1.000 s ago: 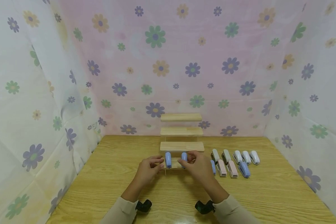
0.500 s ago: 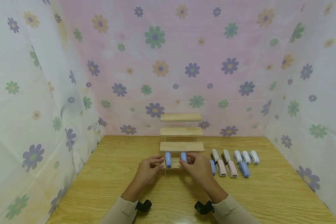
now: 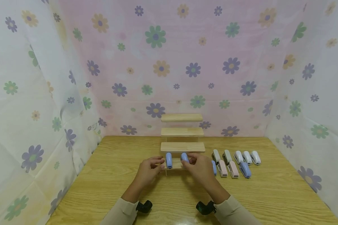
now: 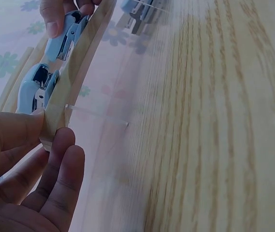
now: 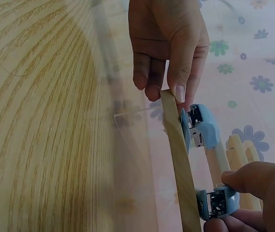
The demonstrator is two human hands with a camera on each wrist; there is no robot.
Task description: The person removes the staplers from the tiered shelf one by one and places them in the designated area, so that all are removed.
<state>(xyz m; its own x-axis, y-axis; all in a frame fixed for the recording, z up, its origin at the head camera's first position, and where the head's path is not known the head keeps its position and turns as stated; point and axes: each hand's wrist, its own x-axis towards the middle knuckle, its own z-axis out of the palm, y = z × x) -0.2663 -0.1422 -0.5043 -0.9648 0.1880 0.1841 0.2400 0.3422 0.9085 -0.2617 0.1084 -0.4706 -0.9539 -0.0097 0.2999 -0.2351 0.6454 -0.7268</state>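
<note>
A tiered wooden stand holds two light blue mini staplers on its lowest board point(image 3: 176, 165). My left hand point(image 3: 150, 171) grips that board's left end, thumb on top and fingers around the edge, beside the left blue stapler point(image 3: 169, 160). On the right, my right hand point(image 3: 200, 168) pinches the other blue stapler point(image 3: 184, 157) between thumb and fingers. That stapler sits slightly turned, and the fingers cover part of it. In the right wrist view, the left stapler point(image 5: 207, 128) and the right stapler point(image 5: 224, 202) stand apart along the board point(image 5: 178, 154).
Right of the stand, several staplers lie in two rows: grey-green point(image 3: 227, 157), white point(image 3: 247, 157), pink point(image 3: 233, 169) and blue point(image 3: 245, 170). The stand's upper boards point(image 3: 182, 132) rise behind. Flowered cloth point(image 3: 174, 56) encloses the table point(image 3: 124, 153) on three sides.
The right blue stapler has turned slightly in my right hand, its top leaning a little left. My left hand stays on the board's end.
</note>
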